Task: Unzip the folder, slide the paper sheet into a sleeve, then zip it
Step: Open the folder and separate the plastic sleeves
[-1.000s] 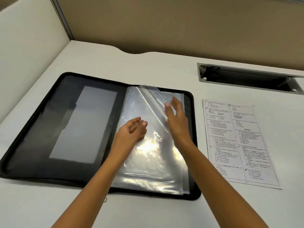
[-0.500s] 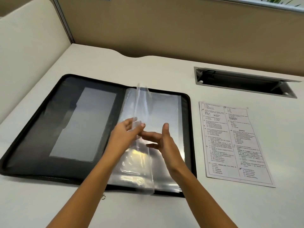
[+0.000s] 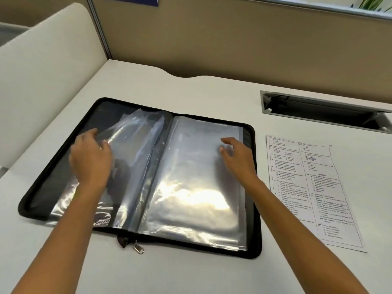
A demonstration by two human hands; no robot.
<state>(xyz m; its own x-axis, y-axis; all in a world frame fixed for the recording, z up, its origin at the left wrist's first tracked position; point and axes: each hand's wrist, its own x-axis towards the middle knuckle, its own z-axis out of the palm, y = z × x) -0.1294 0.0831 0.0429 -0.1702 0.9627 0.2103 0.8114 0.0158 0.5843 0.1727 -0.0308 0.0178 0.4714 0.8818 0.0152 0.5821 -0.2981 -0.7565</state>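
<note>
A black zip folder [image 3: 253, 234] lies open on the white desk. Clear plastic sleeves fill it: a turned sleeve [image 3: 137, 145] lies over the left half, and another sleeve [image 3: 191, 177] lies flat on the right half. My left hand [image 3: 91, 158] rests palm down on the turned sleeve with relaxed fingers. My right hand [image 3: 235, 153] hovers over the right sleeve near its outer edge, fingers loosely bent, holding nothing. The printed paper sheet [image 3: 307, 187] lies flat on the desk just right of the folder. The zipper pull [image 3: 137, 249] sticks out at the folder's near edge.
A grey cable slot [image 3: 322, 111] with its flap open is cut into the desk at the back right. Beige partition walls [image 3: 212, 39] close off the back and the left side. White desk surface [image 3: 191, 276] lies in front of the folder.
The sleeve that stood upright between my hands has been turned over onto the left half. My left hand moved left with it, and my right hand moved right toward the outer edge.
</note>
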